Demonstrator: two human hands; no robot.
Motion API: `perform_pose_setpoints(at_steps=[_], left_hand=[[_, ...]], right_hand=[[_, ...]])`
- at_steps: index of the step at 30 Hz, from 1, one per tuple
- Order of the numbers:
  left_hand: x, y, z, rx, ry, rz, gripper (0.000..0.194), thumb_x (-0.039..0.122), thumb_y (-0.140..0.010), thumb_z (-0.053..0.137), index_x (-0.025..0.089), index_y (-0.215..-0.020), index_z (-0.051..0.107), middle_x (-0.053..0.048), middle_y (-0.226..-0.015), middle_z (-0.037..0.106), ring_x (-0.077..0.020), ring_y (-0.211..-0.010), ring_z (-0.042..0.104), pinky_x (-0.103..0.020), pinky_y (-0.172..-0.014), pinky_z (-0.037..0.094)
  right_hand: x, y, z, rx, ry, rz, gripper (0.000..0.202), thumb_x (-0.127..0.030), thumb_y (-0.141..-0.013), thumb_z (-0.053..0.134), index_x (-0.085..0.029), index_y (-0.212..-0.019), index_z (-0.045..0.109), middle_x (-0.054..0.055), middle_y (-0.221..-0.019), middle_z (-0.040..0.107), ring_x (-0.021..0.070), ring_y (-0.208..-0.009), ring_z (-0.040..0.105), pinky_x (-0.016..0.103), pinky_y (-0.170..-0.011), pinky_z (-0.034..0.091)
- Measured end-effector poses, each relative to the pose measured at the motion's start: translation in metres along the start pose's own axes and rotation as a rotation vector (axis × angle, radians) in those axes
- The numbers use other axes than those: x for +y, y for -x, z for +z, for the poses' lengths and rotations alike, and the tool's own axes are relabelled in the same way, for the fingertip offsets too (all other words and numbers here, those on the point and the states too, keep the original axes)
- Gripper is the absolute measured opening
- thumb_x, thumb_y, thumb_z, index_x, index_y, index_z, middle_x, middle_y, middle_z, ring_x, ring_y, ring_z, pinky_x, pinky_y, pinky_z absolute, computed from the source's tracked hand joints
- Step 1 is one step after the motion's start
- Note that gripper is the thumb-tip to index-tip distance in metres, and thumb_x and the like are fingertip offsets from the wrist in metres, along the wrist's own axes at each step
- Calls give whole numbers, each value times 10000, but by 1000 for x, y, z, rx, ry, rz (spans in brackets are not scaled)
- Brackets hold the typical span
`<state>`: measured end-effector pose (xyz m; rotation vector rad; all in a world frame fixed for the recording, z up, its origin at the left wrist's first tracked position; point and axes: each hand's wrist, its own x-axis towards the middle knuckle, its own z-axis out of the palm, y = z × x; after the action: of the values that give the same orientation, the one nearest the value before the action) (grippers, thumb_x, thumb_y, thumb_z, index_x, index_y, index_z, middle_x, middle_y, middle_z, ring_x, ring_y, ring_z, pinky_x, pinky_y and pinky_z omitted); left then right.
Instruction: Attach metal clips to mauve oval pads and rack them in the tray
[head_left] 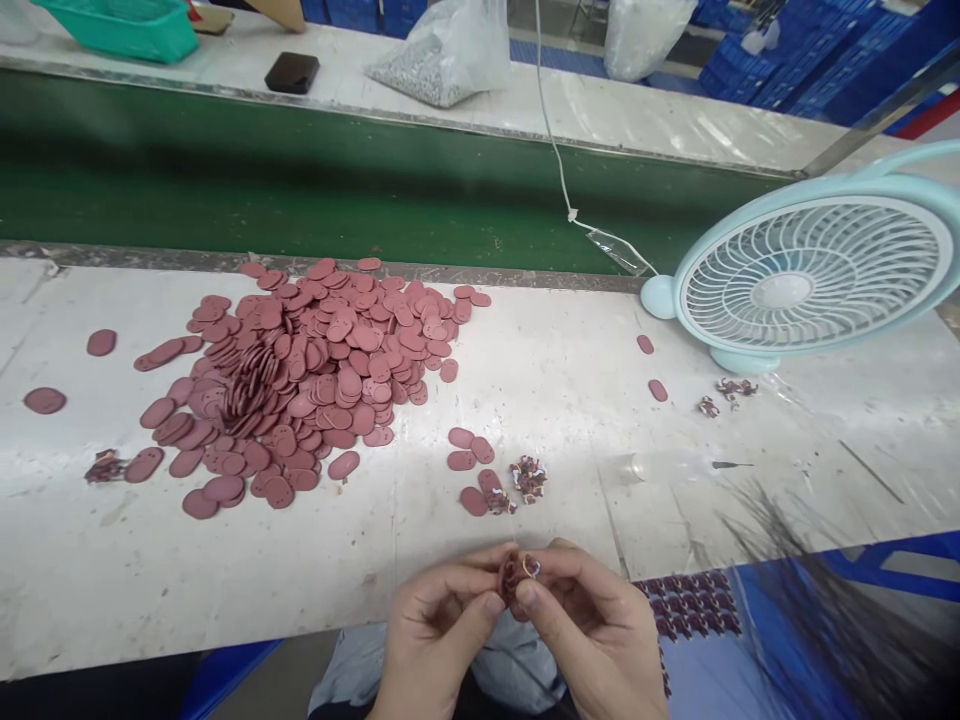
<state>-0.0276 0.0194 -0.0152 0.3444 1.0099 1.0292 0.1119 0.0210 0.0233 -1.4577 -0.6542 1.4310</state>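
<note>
At the table's front edge, my left hand [442,625] and my right hand [596,625] meet with their fingertips closed. Between them is a small dark red figurine [519,570] with white and yellow marks. A reddish-brown oval disc [503,580] seems to be against its left side, pinched by my left fingers. My right thumb and fingers grip the figurine; how the two pieces touch is partly hidden by fingertips. Just beyond my hands lie a cluster of similar figurines [529,479] and several loose oval discs [474,500].
A large pile of oval discs [337,350] covers the left-centre of the white table [540,370]. A light blue fan [784,290] stands at right. Rows of figurines [697,605] lie on a blue surface below right, with blurred dark strands [817,600] nearby.
</note>
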Motion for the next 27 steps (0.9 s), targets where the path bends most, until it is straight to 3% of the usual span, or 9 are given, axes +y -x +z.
perform_pose_setpoints(at_steps=[5,9,11,13,15,17,20,23,27], left_hand=[[-10,-3,-5,-100,-24,79,44,335,-790,855,331,-826,830,-55,-1178,806,-301,-1169,729,-431,-1058,580],[6,-9,-11,-198,-177,254,154,322,-856,792,344,-1007,814,-68,-1301,755,-275,-1121,752,-377,-925,656],[25,-19,-17,-203,-465,475,233,271,-924,708,343,-1138,764,-65,-1317,746,-238,-1150,739,-361,-955,649],[47,-34,-24,-207,-930,746,313,168,-968,614,298,-1239,699,-75,-1340,728,-215,-1252,681,-385,-1064,595],[64,-52,-28,-342,-1481,977,400,95,-979,537,213,-1354,609,-123,-1483,621,-258,-1436,521,-480,-1166,510],[72,-67,-29,-475,-1735,1041,459,83,-967,528,191,-1412,558,-117,-1563,541,-301,-1510,413,-543,-1203,454],[71,-77,-29,-560,-1875,1059,456,159,-970,563,199,-1423,550,-92,-1545,564,-314,-1464,481,-541,-1185,475],[68,-71,-32,-530,-1984,1078,431,206,-987,563,196,-1417,558,-90,-1510,601,-304,-1423,534,-523,-1168,497],[73,-52,-42,-477,-2053,1103,427,205,-975,568,191,-1402,586,-107,-1499,608,-317,-1383,576,-524,-1118,547]], right_hand=[[1,0,2,31,-67,0,201,-377,-759,915,-253,-882,814,30,-795,731,156,-690,664,259,-674,582],[13,-5,-10,27,-153,-7,216,-379,-781,901,-247,-925,808,36,-773,734,157,-655,651,276,-649,584],[19,-10,-17,11,-205,-14,246,-395,-769,908,-244,-931,802,40,-792,737,160,-655,646,267,-608,565],[22,-15,-19,-30,-263,-6,267,-397,-760,913,-236,-935,792,41,-835,732,160,-676,634,265,-601,550],[23,-21,-14,-106,-349,44,262,-375,-769,909,-224,-942,782,32,-829,715,159,-709,622,272,-647,548],[25,-28,-3,-169,-471,103,240,-342,-770,914,-215,-922,777,24,-811,710,167,-752,626,288,-715,551],[28,-40,12,-143,-613,136,215,-345,-787,906,-235,-916,774,18,-879,752,181,-867,667,315,-853,555],[31,-51,18,-78,-681,122,252,-363,-774,916,-254,-949,770,14,-990,781,187,-990,689,342,-983,537],[25,-48,9,-47,-728,112,286,-331,-749,936,-214,-948,768,44,-1006,775,186,-948,696,340,-941,569]])
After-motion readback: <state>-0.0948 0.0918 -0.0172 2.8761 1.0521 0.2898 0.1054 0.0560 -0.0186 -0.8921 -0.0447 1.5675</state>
